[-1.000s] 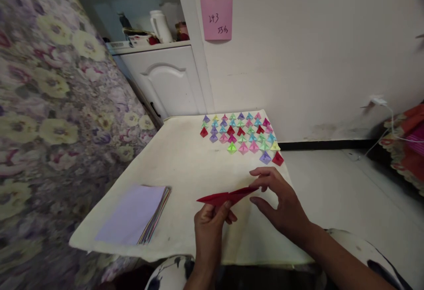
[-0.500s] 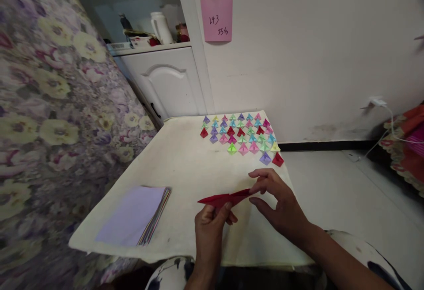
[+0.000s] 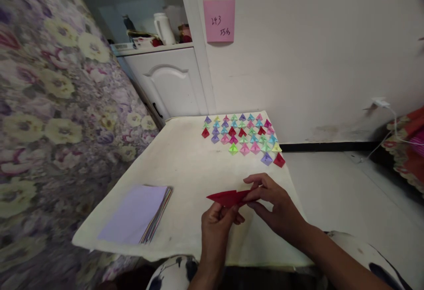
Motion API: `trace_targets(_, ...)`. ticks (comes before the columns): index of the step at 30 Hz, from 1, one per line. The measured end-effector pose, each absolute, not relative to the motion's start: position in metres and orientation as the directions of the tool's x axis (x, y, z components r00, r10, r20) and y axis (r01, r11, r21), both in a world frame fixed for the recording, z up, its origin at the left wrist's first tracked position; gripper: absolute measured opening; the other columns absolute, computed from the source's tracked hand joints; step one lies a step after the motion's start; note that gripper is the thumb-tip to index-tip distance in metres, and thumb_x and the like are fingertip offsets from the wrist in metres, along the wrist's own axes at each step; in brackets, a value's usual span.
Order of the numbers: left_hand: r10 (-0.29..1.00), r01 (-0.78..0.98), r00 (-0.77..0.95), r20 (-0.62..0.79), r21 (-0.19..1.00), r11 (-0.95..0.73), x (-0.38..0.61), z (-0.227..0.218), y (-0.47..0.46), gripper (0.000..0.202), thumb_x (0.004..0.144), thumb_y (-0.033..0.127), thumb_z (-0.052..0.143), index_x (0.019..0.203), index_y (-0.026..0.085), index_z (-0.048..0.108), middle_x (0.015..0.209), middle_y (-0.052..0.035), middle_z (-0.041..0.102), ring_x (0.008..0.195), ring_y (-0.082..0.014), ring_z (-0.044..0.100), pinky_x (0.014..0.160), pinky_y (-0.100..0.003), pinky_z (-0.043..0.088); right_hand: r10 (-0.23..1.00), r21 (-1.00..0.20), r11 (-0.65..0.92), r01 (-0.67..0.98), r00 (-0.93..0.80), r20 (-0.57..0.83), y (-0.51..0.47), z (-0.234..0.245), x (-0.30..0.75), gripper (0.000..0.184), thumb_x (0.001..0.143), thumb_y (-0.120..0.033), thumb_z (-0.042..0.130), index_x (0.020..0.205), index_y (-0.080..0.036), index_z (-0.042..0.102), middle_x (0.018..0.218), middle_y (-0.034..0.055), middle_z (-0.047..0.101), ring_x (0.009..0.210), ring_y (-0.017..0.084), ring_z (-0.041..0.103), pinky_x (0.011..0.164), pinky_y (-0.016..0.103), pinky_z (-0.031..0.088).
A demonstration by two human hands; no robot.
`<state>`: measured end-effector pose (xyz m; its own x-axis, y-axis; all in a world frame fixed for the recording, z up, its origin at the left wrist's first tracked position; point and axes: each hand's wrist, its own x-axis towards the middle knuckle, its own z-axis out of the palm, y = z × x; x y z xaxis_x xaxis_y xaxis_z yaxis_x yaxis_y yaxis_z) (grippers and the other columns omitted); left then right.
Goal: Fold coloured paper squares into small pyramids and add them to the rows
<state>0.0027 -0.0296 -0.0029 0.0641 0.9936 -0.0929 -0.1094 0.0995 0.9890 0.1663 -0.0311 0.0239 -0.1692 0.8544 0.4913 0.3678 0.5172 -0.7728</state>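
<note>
A folded red paper (image 3: 228, 197) is held flat just above the cream table (image 3: 185, 166) near its front edge. My left hand (image 3: 218, 230) pinches its lower middle from below. My right hand (image 3: 276, 206) pinches its right end between thumb and fingers. Several small folded paper pieces (image 3: 243, 137) in many colours lie in rows at the table's far right. A stack of coloured paper sheets (image 3: 137, 214), a pale lilac one on top, lies at the front left.
A floral-covered bed (image 3: 49, 117) runs along the left. A white cabinet (image 3: 168, 82) with a white jug (image 3: 164, 28) stands behind. A pink note (image 3: 219, 20) hangs on the wall. A charger cable (image 3: 386, 117) and red cloth (image 3: 407, 148) are at right.
My right hand has slid left along the red paper, and the paper now looks shorter. The view has shifted slightly.
</note>
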Motion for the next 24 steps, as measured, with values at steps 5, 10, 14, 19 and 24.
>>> trace_targets(5,0.993,-0.123,0.074,-0.090,0.987,0.099,0.0031,-0.0031,-0.0299,0.017,0.073,0.024,0.065,0.086,0.013,0.066,0.053,0.0006,0.064,0.053,-0.0102,0.054,0.055,-0.020,0.043,0.852,-0.770,0.519,0.370,-0.153,0.501,-0.0309,0.0224,0.1652,0.019,0.077,-0.006,0.055,0.083,-0.022,0.063,0.109,0.0060,0.051,0.084,0.015,0.054,0.074,0.032,0.049)
trace_targets(10,0.992,-0.112,0.072,-0.102,0.988,0.110,0.0041,-0.0021,-0.0298,0.017,0.072,0.024,0.065,0.085,0.013,0.066,0.053,0.0002,0.064,0.052,-0.0107,0.054,0.054,-0.020,0.043,0.845,-0.770,0.524,0.364,-0.112,0.522,-0.0317,0.0211,0.1657,0.022,0.077,-0.007,0.054,0.091,-0.022,0.061,0.113,0.0069,0.048,0.088,0.016,0.055,0.079,0.033,0.049)
trace_targets(14,0.991,-0.103,0.070,-0.114,0.987,0.121,0.0047,0.0005,-0.0301,0.017,0.071,0.024,0.065,0.083,0.012,0.067,0.053,-0.0004,0.064,0.053,-0.0120,0.055,0.055,-0.022,0.043,0.844,-0.769,0.526,0.365,-0.106,0.526,-0.0327,0.0234,0.1660,0.023,0.077,-0.007,0.053,0.094,-0.022,0.060,0.114,0.0075,0.047,0.091,0.017,0.055,0.080,0.034,0.049)
trace_targets(19,0.992,-0.109,0.053,-0.117,0.986,0.122,0.0064,0.0041,-0.0311,0.020,0.070,0.024,0.065,0.086,0.013,0.067,0.053,-0.0003,0.064,0.053,-0.0125,0.054,0.055,-0.022,0.043,0.843,-0.761,0.526,0.381,-0.112,0.526,-0.0329,0.0236,0.1651,0.023,0.078,-0.007,0.053,0.092,-0.023,0.061,0.114,0.0071,0.047,0.089,0.017,0.054,0.079,0.035,0.050)
trace_targets(24,0.993,-0.105,0.040,-0.111,0.988,0.115,0.0079,0.0046,-0.0317,0.020,0.071,0.023,0.064,0.088,0.013,0.067,0.052,0.0001,0.064,0.052,-0.0113,0.053,0.055,-0.021,0.042,0.829,-0.743,0.547,0.386,-0.124,0.545,-0.0324,0.0204,0.1650,0.023,0.079,-0.006,0.052,0.091,-0.023,0.062,0.116,0.0070,0.046,0.086,0.015,0.054,0.077,0.034,0.049)
